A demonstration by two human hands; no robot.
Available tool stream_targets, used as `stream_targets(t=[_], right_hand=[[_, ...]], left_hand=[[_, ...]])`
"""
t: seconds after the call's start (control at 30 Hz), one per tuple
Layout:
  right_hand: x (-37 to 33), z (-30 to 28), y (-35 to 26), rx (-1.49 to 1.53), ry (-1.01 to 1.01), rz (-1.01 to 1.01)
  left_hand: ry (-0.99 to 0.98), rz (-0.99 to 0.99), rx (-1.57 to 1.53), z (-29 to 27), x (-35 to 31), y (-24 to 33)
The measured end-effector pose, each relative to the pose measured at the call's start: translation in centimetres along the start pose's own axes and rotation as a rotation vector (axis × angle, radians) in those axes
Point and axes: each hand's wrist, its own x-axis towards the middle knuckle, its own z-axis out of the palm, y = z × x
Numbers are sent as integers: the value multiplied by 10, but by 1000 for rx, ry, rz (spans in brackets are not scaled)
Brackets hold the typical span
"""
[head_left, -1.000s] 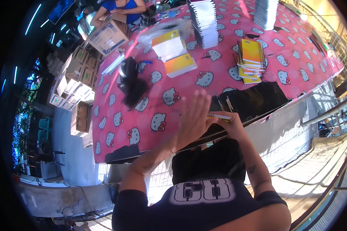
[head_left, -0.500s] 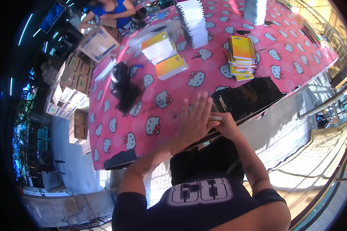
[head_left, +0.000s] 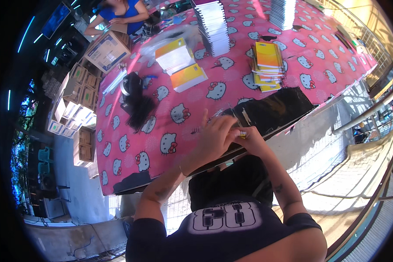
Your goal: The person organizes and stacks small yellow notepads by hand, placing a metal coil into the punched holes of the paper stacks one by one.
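At the table's near edge, my right hand is closed around a small yellow-and-white stick-shaped item; its exact kind is too small to make out. My left hand is right beside it, fingers bent and apart, one finger pointing up. Its thumb side meets the end of the small item, and I see nothing held in it. Just beyond both hands, a black worn patch runs along the edge of the pink cartoon-print tablecloth.
Yellow spiral notebooks lie piled at the right, with tall stacks of spiral-bound pads farther back. An open yellow-and-white cover and a dark bundle are at the left. Cardboard boxes and a person in blue are beyond.
My left hand's straight fingers have bent down toward the small item in my right hand. The right hand has shifted slightly left and still holds it. The view has shifted a little.
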Motion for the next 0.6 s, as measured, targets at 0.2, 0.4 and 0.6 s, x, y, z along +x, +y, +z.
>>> stream_targets(t=[0.2, 0.4, 0.6], right_hand=[[-12, -37, -26, -79, 3, -110], [0, -62, -20, 102, -117, 37], [8, -60, -23, 1, -120, -116]], left_hand=[[-94, 92, 39, 3, -10, -11], [-23, 101, -1, 12, -13, -13], [-7, 71, 15, 5, -12, -8]])
